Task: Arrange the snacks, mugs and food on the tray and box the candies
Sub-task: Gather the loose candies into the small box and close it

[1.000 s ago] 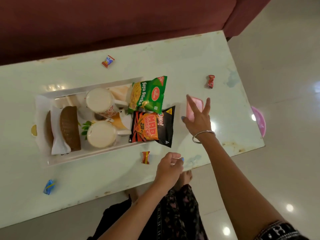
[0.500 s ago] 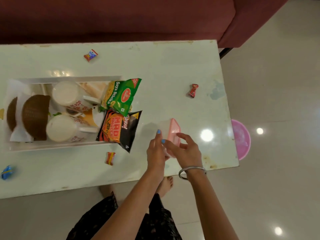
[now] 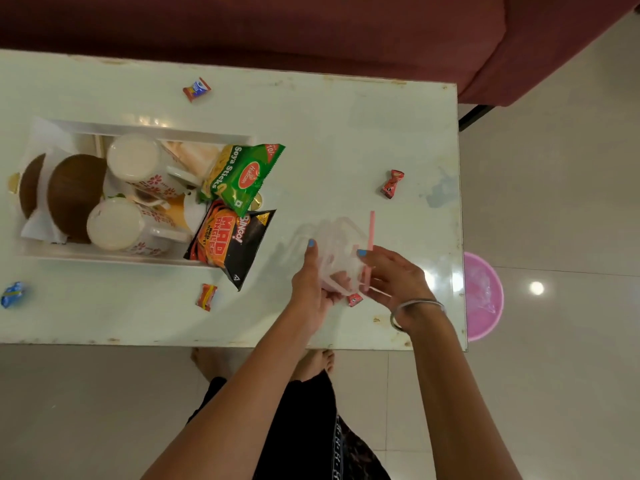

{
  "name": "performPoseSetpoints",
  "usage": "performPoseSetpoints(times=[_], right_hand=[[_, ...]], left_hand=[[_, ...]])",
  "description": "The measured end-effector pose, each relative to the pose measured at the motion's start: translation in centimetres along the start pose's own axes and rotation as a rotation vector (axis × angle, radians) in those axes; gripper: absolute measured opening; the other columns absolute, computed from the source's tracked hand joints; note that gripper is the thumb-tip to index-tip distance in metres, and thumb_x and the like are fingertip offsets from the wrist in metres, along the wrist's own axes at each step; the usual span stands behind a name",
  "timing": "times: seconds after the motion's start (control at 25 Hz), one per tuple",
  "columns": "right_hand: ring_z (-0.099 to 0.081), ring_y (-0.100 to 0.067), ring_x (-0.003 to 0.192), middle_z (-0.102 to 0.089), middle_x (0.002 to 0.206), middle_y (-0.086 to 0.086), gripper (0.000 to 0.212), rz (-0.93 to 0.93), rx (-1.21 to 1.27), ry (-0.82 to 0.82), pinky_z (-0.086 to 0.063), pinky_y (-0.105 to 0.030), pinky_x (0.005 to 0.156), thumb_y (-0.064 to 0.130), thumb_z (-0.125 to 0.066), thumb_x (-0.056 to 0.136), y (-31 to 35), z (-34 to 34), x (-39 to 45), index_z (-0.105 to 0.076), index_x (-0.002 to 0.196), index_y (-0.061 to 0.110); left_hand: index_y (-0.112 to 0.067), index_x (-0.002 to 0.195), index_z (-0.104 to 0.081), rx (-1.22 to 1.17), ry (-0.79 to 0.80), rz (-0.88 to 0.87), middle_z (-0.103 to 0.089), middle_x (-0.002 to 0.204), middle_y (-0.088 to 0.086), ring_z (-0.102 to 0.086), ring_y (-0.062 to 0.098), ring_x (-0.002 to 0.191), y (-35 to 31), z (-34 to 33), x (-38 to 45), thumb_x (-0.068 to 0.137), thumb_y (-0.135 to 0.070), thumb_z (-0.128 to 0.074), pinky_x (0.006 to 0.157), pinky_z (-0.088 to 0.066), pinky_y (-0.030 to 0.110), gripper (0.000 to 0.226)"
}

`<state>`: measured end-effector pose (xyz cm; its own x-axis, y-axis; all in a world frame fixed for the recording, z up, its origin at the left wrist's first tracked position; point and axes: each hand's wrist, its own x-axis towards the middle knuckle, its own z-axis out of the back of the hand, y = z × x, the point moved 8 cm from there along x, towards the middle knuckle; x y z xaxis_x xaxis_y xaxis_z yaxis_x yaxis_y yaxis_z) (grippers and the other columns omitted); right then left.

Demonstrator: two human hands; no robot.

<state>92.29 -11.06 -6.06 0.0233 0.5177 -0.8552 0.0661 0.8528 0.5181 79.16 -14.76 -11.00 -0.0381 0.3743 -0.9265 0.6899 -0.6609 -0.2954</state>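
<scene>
Box opening in progress; candies unboxed.

Left hand [image 3: 313,282] grips the clear box [image 3: 337,251] body; right hand [image 3: 391,278] pinches its pink lid [image 3: 371,233] (blurred, so separation unclear). Risk: a hard pull could jerk the light box loose. One red candy [image 3: 354,299] lies on the table [image 3: 346,133] just beneath the hands; the others are scattered well apart.

a pale, scuffed table [image 3: 329,133] fills the centre. a maroon sofa [image 3: 311,26] spans the top. glossy beige floor tiles [image 3: 554,393] reflect ceiling lights at right.
</scene>
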Motion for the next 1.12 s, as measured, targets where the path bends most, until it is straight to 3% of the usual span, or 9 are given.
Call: performPoseSetpoints(times=[0.08,0.24,0.36,0.48,0.6,0.84,0.96,1.04,1.12], right_hand=[[-0.065,-0.019,0.076,-0.067,0.083,-0.007,0.056,0.032,0.034,-0.115,-0.059,-0.034,0.074,0.033,-0.085,0.054,0.4,2.3,1.0,-0.066,0.105,0.017],[-0.059,-0.029,0.109,-0.060,0.123,-0.010,0.068,0.138,-0.374,-0.485,-0.048,-0.042,0.097,0.045,-0.079,0.063,1.9,6.6,1.9,-0.053,0.122,0.021],[-0.053,-0.031,0.118,-0.054,0.130,-0.012,0.070,0.248,-0.519,-0.587,-0.041,-0.037,0.097,0.045,-0.072,0.072,2.7,7.1,1.5,-0.047,0.131,0.018],[-0.066,-0.025,0.091,-0.069,0.103,-0.007,0.047,0.213,-0.435,-0.393,-0.051,-0.033,0.082,0.049,-0.069,0.074,1.8,4.3,1.3,-0.064,0.107,0.016],[-0.069,-0.028,0.065,-0.073,0.080,-0.011,0.019,0.114,-0.445,-0.117,-0.059,-0.037,0.067,0.025,-0.074,0.073,-0.4,-0.8,1.2,-0.070,0.086,0.012],[-0.070,-0.028,0.072,-0.073,0.082,-0.010,0.023,0.351,-0.538,-0.284,-0.057,-0.037,0.077,0.016,-0.068,0.077,1.9,-2.7,2.7,-0.069,0.099,0.009],[-0.064,-0.024,0.063,-0.067,0.083,-0.011,0.020,0.382,-0.508,-0.315,-0.057,-0.042,0.077,0.008,-0.054,0.086,2.1,-2.2,3.8,-0.067,0.101,0.004],[-0.065,-0.031,0.075,-0.068,0.089,-0.015,0.024,0.379,-0.526,-0.412,-0.054,-0.046,0.084,0.003,-0.047,0.087,1.6,-0.9,4.0,-0.067,0.101,0.004],[-0.065,-0.034,0.090,-0.069,0.099,-0.016,0.026,0.356,-0.611,-0.524,-0.051,-0.035,0.083,0.002,-0.047,0.085,0.5,0.5,3.2,-0.067,0.102,0.007]], left_hand=[[-0.009,0.102,-0.061,-0.044,0.049,0.040,-0.064,0.086,0.017,-0.064,0.026,0.077,0.2,0.1,-0.1,0.084,-0.061,-0.046,0.070,-0.055,0.036,0.056],[-0.008,0.107,-0.062,-0.099,0.122,0.080,-0.062,0.085,0.015,-0.066,0.022,0.072,1.0,0.7,-0.2,0.086,-0.060,-0.044,0.073,-0.057,0.037,0.058],[-0.006,0.113,-0.060,-0.109,0.145,0.111,-0.065,0.087,0.016,-0.068,0.023,0.074,1.4,1.0,-0.4,0.086,-0.059,-0.046,0.073,-0.058,0.039,0.061],[-0.002,0.106,-0.059,-0.123,0.130,0.129,-0.072,0.078,0.016,-0.071,0.023,0.068,1.4,1.4,-0.9,0.083,-0.058,-0.051,0.064,-0.060,0.037,0.061],[0.001,0.105,-0.057,-0.111,0.108,0.139,-0.070,0.087,0.019,-0.070,0.028,0.075,1.4,2.0,-1.3,0.083,-0.059,-0.050,0.063,-0.059,0.037,0.064],[-0.006,0.099,-0.057,0.128,-0.086,0.022,-0.067,0.090,0.011,-0.064,0.023,0.077,0.2,6.1,-1.9,0.091,-0.046,-0.047,0.064,-0.055,0.027,0.042],[-0.011,0.087,-0.060,0.291,-0.192,-0.178,-0.067,0.089,0.010,-0.060,0.017,0.069,-0.2,9.2,-2.7,0.090,-0.022,-0.057,0.058,-0.051,0.018,0.012],[-0.013,0.083,-0.062,0.400,-0.319,-0.332,-0.068,0.089,0.009,-0.061,0.018,0.073,-1.0,11.6,-3.5,0.086,-0.012,-0.059,0.060,-0.046,0.014,0.004],[-0.011,0.087,-0.063,0.528,-0.501,-0.500,-0.067,0.085,0.005,-0.060,0.018,0.076,-2.6,13.9,-4.7,0.083,-0.012,-0.062,0.059,-0.042,0.007,0.004]])
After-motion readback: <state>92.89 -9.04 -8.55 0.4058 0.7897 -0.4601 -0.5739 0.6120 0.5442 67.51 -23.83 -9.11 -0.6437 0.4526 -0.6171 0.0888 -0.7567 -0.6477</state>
